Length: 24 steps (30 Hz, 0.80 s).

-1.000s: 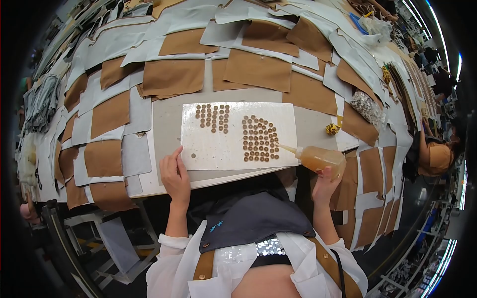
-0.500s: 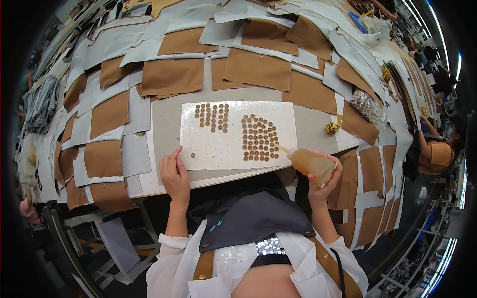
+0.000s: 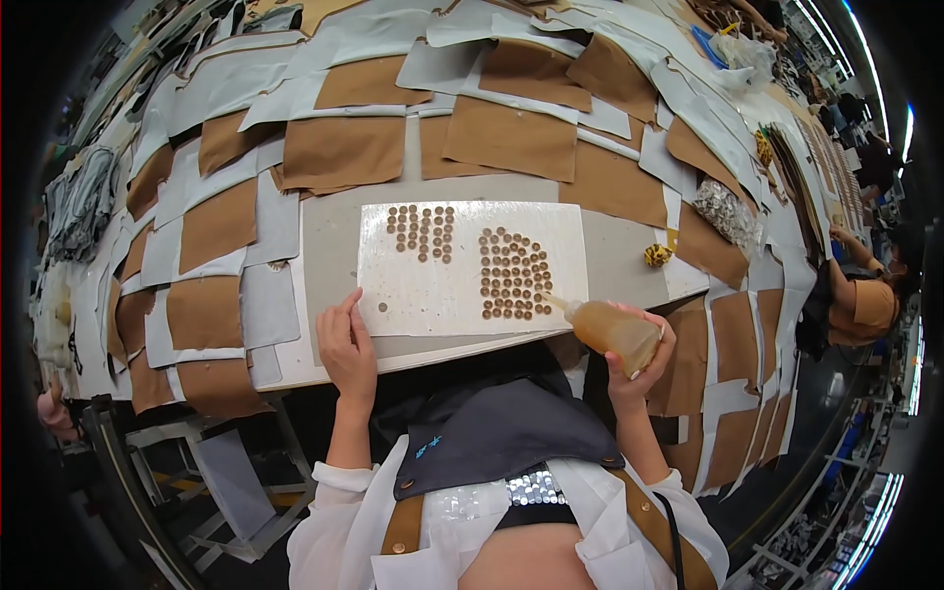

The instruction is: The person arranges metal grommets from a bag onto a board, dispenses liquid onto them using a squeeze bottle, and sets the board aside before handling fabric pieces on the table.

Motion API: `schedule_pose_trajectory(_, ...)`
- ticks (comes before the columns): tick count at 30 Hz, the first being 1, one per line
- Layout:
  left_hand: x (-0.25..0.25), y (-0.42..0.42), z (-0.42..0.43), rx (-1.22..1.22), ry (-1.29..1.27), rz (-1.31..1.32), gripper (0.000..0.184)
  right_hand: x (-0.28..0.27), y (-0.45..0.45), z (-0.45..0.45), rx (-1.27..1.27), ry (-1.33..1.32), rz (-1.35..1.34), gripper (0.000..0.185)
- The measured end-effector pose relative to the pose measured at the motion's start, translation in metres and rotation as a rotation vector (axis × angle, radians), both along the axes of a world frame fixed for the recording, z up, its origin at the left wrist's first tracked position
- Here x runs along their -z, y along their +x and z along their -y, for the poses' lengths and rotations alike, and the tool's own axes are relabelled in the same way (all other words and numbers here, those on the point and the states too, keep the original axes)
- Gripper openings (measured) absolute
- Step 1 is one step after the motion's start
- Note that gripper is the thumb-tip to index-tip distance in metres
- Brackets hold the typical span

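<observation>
My right hand (image 3: 644, 354) is wrapped round a squeeze bottle (image 3: 612, 330) of amber liquid, tilted with its narrow nozzle pointing left. The nozzle tip is at the lower right edge of a block of small round brown discs (image 3: 511, 275), set in rows on a white board (image 3: 423, 305); whether it touches a disc I cannot tell. A smaller group of like discs (image 3: 421, 228) lies at the board's upper left. One single disc (image 3: 383, 307) sits near the lower left edge. Beside that edge my left hand (image 3: 344, 339) rests with fingers stretched out, holding nothing.
Brown fabric pieces (image 3: 511, 138) and pale grey ones overlap around the board. To the right are a yellow-and-black patterned lump (image 3: 657, 255) and a clear bag of small pieces (image 3: 728, 211). Another person (image 3: 865, 295) is at the far right. The table edge runs just below the board.
My right hand and the bottle have shifted slightly left and down, the nozzle tip coming closer to the lower right discs. My left hand has stayed in place.
</observation>
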<state>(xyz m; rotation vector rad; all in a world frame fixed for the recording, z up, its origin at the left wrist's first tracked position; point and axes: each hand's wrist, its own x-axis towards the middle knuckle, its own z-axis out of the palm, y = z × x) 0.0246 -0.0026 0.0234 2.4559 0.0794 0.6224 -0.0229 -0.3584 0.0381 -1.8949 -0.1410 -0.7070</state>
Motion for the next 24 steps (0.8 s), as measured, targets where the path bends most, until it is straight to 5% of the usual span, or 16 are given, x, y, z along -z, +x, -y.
schedule_pose_trajectory(11,0.001,0.0,0.001,0.007,-0.003,0.01,0.022,-0.007,-0.002,-0.003,0.025,0.054,-0.05,0.068)
schedule_pose_trajectory(17,0.001,0.0,0.0,0.002,-0.013,0.003,0.022,-0.019,0.007,0.014,-0.115,1.398,-0.217,0.053)
schedule_pose_trajectory(20,0.0,-0.001,0.0,-0.001,-0.008,-0.015,0.022,-0.019,0.009,0.022,-0.088,1.43,-0.192,0.052)
schedule_pose_trajectory(24,0.001,0.0,0.0,0.0,-0.005,-0.004,0.022,0.002,0.0,0.018,0.166,0.578,-0.114,0.061)
